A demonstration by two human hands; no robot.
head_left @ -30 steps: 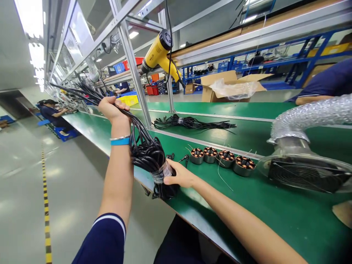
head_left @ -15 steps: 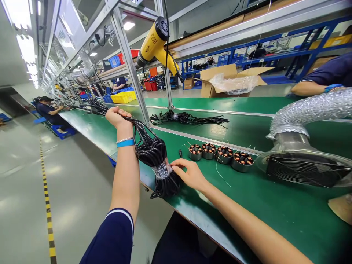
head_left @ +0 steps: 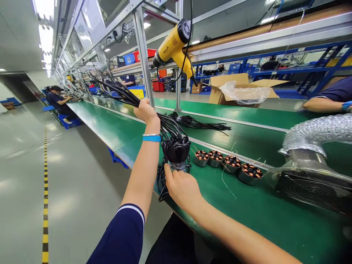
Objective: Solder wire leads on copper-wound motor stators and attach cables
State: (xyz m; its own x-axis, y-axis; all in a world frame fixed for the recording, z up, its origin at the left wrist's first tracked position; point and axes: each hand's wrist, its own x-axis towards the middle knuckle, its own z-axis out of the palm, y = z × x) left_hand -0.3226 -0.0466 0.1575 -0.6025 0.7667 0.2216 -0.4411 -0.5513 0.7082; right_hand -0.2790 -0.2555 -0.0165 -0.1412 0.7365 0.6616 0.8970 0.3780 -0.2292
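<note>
My left hand (head_left: pixel 145 110) is raised above the green bench (head_left: pixel 247 220) and closed around the upper part of a thick bundle of black cables (head_left: pixel 173 143), whose loose ends fan out to the left. My right hand (head_left: pixel 181 187) grips the bundle's lower end, where clear tape wraps it, near the bench's front edge. Several copper-wound stators (head_left: pixel 227 162) stand in a row just right of the bundle.
A second black cable bundle (head_left: pixel 198 123) lies further back. A yellow heat gun (head_left: pixel 174 46) hangs from the frame above. A silver duct with a fan (head_left: pixel 310 176) sits at right. A cardboard box (head_left: pixel 242 90) is behind. Other people work at far left and right.
The cable bundle has been lifted and turned more upright. My left hand moved right and up, and my right hand shifted onto the taped lower end.
</note>
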